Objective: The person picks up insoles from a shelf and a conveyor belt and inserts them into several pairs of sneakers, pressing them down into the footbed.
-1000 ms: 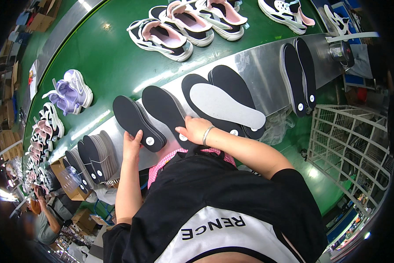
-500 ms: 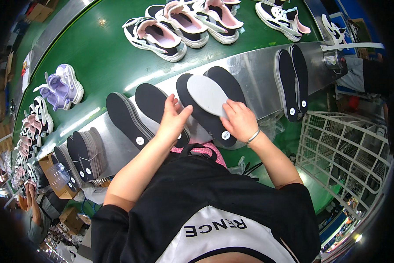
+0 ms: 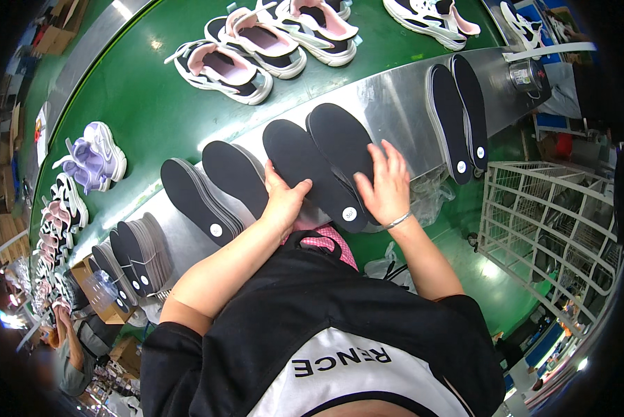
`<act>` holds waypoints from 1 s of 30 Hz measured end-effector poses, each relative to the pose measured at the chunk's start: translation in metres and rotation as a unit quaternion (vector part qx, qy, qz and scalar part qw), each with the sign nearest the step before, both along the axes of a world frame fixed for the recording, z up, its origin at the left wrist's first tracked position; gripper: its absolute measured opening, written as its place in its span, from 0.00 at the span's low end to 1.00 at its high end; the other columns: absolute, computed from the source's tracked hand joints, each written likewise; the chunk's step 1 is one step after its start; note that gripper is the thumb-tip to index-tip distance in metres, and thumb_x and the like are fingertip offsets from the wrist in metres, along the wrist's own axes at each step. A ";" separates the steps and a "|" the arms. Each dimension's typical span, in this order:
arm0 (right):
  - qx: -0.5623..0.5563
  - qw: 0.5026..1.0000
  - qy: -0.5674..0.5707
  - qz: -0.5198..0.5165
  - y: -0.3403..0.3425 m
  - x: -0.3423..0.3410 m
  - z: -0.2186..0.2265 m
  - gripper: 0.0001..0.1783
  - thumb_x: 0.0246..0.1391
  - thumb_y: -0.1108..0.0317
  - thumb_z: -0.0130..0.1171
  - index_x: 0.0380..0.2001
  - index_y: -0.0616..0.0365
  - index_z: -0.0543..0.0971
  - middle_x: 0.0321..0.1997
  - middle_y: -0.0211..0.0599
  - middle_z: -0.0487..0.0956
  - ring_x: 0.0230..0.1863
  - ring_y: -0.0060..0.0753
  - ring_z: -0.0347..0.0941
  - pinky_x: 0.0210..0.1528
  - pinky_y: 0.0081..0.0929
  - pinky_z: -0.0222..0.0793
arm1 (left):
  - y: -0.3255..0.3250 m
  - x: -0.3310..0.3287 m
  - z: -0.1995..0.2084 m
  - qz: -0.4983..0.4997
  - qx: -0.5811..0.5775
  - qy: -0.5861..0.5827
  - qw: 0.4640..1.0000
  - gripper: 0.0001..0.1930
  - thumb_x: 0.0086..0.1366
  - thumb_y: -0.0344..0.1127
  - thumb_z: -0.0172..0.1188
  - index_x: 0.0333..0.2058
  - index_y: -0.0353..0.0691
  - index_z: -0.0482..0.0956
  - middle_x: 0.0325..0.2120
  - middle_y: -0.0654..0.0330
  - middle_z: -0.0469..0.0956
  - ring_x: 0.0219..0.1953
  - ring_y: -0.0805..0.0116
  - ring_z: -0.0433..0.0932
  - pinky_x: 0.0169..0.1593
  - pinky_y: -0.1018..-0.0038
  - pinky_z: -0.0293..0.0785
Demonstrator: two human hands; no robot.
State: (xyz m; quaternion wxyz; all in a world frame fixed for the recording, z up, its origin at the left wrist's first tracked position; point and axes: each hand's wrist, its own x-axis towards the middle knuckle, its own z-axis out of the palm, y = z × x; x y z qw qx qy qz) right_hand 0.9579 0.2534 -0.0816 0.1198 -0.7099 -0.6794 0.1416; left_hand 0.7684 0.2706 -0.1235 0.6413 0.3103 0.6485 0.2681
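At 12 o'clock, a left hand (image 3: 284,200), thumb and fingers apart, and a right hand (image 3: 387,186), fingers spread, flank black shoe insoles (image 3: 294,153), apparently steadying their edges; one round heel sticker (image 3: 349,214) sits at the 5 o'clock end, presumably for easy reading.

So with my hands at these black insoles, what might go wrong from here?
The far-right insole stacks have heels jutting past the near edge of the metal ledge, so a knock could tip them off. The two middle insole stacks, by your left hand and right hand, lie close together, so their layers might get mixed or pushed askew.
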 end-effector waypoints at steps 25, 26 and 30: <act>0.059 0.993 -0.058 0.083 0.002 0.023 -0.035 0.27 0.35 0.59 0.58 0.44 0.46 0.68 0.53 0.42 0.60 0.54 0.41 0.54 0.49 0.37 0.52 | 0.027 -0.143 0.041 0.067 0.242 0.533 0.808 0.31 0.51 0.37 0.58 0.51 0.32 0.55 0.48 0.48 0.60 0.52 0.61 0.57 0.55 0.67 0.51; 0.078 0.992 -0.071 0.075 0.001 0.026 -0.043 0.25 0.35 0.62 0.57 0.43 0.45 0.69 0.53 0.41 0.60 0.54 0.40 0.54 0.49 0.36 0.53 | 0.016 -0.161 0.026 0.073 0.189 0.378 0.904 0.33 0.50 0.39 0.58 0.52 0.34 0.55 0.49 0.46 0.57 0.52 0.59 0.56 0.54 0.67 0.52; 0.095 0.990 -0.085 0.055 0.003 0.043 -0.048 0.23 0.33 0.68 0.55 0.40 0.44 0.70 0.53 0.38 0.61 0.53 0.39 0.55 0.48 0.36 0.54 | -0.015 -0.136 -0.015 0.003 0.107 0.409 0.906 0.37 0.47 0.39 0.61 0.55 0.46 0.53 0.51 0.40 0.39 0.51 0.47 0.51 0.55 0.66 0.53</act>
